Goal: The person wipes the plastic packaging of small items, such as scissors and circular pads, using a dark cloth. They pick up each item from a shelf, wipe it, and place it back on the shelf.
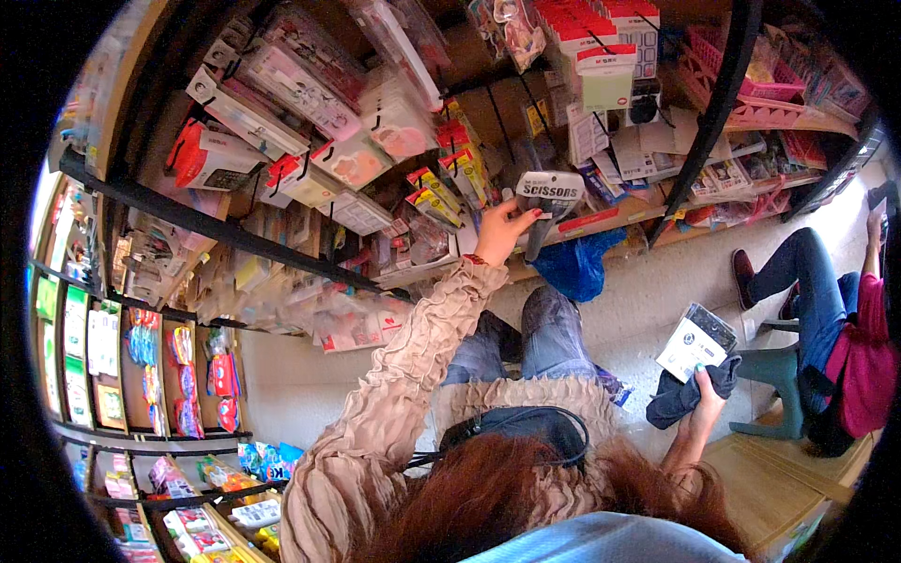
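Note:
My left hand [502, 231] reaches up to the shelf, its fingers on a carded pack of scissors [551, 191] with printed lettering across the top. Thumb and fingertips pinch the pack's left side. Down at the right, my right hand [706, 400] grips a dark folded cloth [669, 407] together with a flat black-and-white packet [697, 343]. Just below the scissors pack, a blue plastic bag [583, 264] hangs at the shelf's front edge. Carded yellow-and-red packs [464, 169] hang to the left of my left hand.
Hanging stationery [295, 91] crowds the shelves ahead, with a pink basket [767, 77] at upper right. Black shelf posts [711, 127] cross the view. A seated person [859, 359] is at the right, by a green plastic stool [767, 376]. More stocked shelves [176, 373] stand at left.

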